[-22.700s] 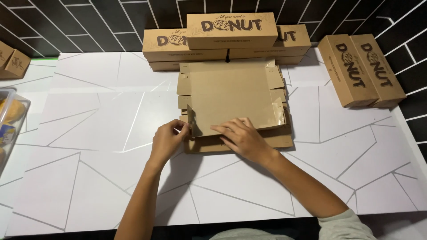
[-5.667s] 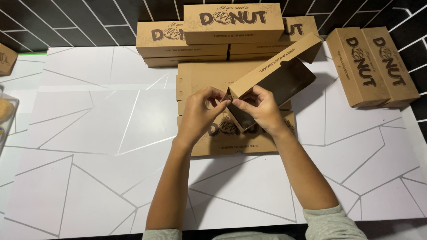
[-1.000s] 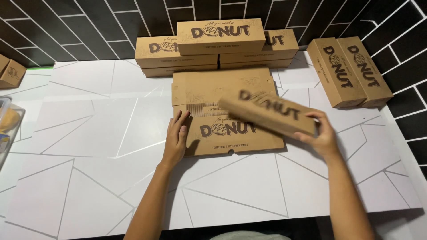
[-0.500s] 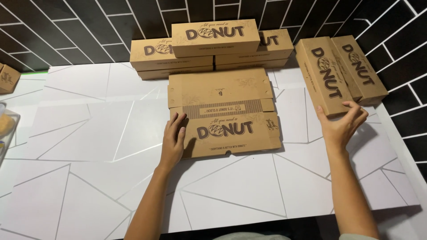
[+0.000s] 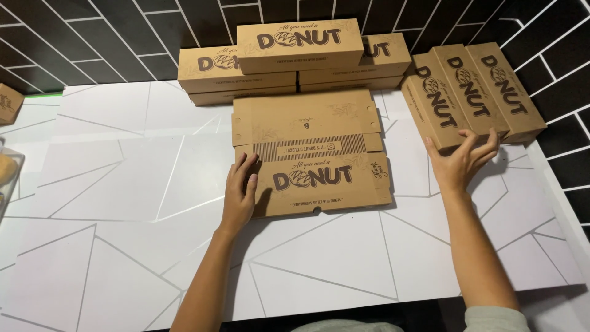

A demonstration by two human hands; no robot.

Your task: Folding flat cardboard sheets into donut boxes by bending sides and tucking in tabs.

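Note:
A flat, unfolded brown cardboard box blank (image 5: 310,150) lies in the middle of the white table. My left hand (image 5: 240,193) rests palm down on its left edge. My right hand (image 5: 462,162) is at the near end of the leftmost of three folded long brown boxes (image 5: 436,107) lying side by side at the right; its fingers are spread and touch that box without gripping it.
More folded brown boxes (image 5: 295,52) are stacked at the back against the black tiled wall. A small brown box (image 5: 9,103) sits at the far left, and a clear container's edge (image 5: 7,175) shows at the left border. The white table (image 5: 110,184) has a line pattern.
My right hand has set the folded box down beside the two at the right and is opening away from it. My left hand stays on the flat blank.

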